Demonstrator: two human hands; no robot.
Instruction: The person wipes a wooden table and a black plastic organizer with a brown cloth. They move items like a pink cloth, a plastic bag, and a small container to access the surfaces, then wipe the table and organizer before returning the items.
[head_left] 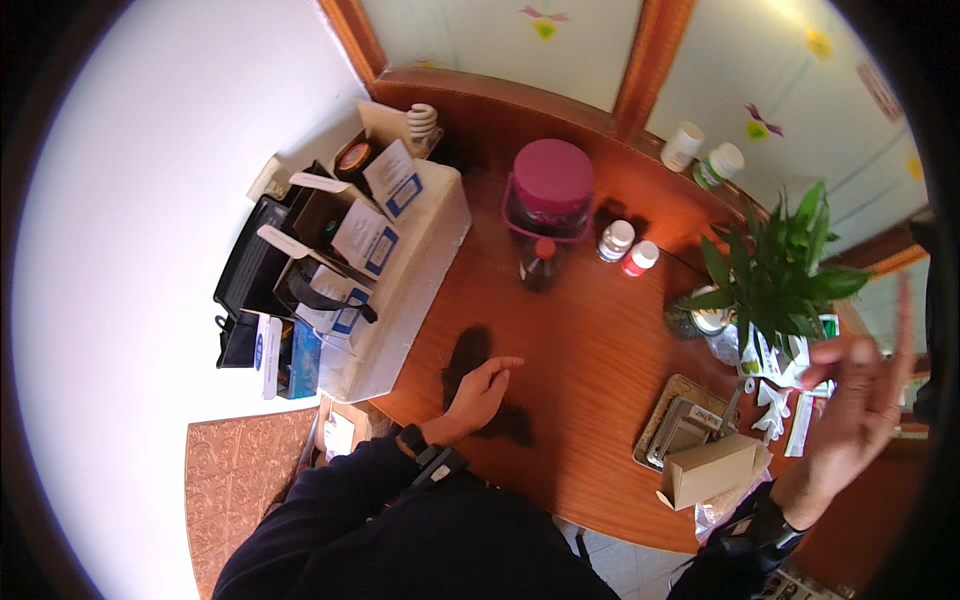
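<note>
My left hand (480, 392) flat, open, empty on table (590, 340), near white box (400, 290). Right hand (860, 400) raised, fingers spread, empty, above carton (712, 468). Lower right slowly; avoid plant (775, 270).

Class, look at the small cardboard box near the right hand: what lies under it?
The cardboard box rests on a metal tray holding metal pieces. The tray's near corner and whatever lies there are covered by the box.

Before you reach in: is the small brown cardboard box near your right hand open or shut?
Open: the small brown cardboard box lies on its side with an end flap sticking out at its lower left. Its contents cannot be seen.
</note>
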